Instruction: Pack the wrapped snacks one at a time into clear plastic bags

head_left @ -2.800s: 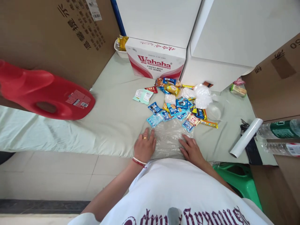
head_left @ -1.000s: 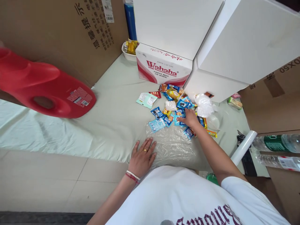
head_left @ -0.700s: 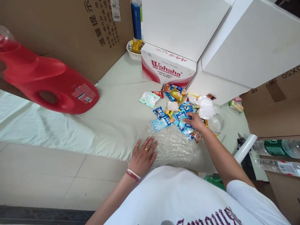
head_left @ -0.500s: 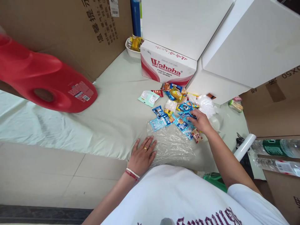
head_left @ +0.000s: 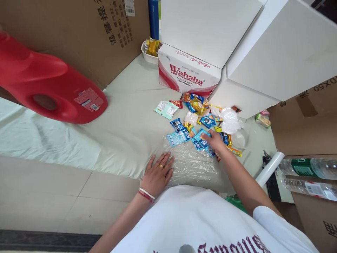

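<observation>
My left hand [head_left: 158,173] lies flat, fingers spread, at the left side of a clear plastic bag [head_left: 193,163] on the cloth-covered table. A light-blue snack packet [head_left: 202,136] is pinched in my right hand [head_left: 215,140], held over other blue packets at the near side of a pile of small wrapped snacks. Left of it lie another light-blue packet [head_left: 177,138] and a dark-blue one [head_left: 177,124]. Behind these are a pale green packet [head_left: 166,109], a yellow-wrapped snack [head_left: 197,105] and a bunched white plastic bag [head_left: 231,120].
A Wahaba-style printed Wahaha carton [head_left: 188,70] stands behind the pile beside large white boxes [head_left: 279,52]. A big red jug [head_left: 60,88] is at the left. To the right lie a white roll [head_left: 270,169] and plastic bottles [head_left: 305,167]. A white tray [head_left: 150,58] holds snacks.
My right hand has moved left and nearer to me, with a light-blue packet now in its fingers. Packets it had covered show at the right of the pile. My left hand stays flat.
</observation>
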A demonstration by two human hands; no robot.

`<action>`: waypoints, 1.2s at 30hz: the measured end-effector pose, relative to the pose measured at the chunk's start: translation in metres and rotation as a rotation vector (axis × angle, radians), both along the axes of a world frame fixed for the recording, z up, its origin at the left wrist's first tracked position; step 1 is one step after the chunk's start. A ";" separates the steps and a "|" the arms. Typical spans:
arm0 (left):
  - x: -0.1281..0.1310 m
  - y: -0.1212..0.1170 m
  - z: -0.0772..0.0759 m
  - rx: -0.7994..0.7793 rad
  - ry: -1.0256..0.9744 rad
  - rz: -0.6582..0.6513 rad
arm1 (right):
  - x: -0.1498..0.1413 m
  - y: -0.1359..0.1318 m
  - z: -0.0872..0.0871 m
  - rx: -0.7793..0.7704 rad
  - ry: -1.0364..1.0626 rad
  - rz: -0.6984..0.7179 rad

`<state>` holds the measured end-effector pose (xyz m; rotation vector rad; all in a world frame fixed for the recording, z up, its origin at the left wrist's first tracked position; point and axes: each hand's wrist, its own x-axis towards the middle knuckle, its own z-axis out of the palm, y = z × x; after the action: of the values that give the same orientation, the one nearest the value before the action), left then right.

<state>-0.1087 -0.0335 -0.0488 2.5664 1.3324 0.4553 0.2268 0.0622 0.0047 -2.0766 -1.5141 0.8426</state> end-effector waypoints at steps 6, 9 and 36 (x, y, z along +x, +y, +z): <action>-0.006 -0.011 0.001 0.021 -0.051 0.028 | -0.037 -0.014 -0.021 0.176 -0.431 0.113; -0.008 -0.015 0.002 0.044 -0.054 0.024 | -0.043 -0.012 -0.016 0.106 -0.414 0.104; -0.010 0.015 0.007 -0.028 -0.028 0.041 | 0.019 -0.004 0.052 0.383 -0.190 0.080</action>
<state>-0.1185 -0.0183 -0.0418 2.5054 1.3751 0.4746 0.2454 0.0582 0.0562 -1.8610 -1.7105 0.3499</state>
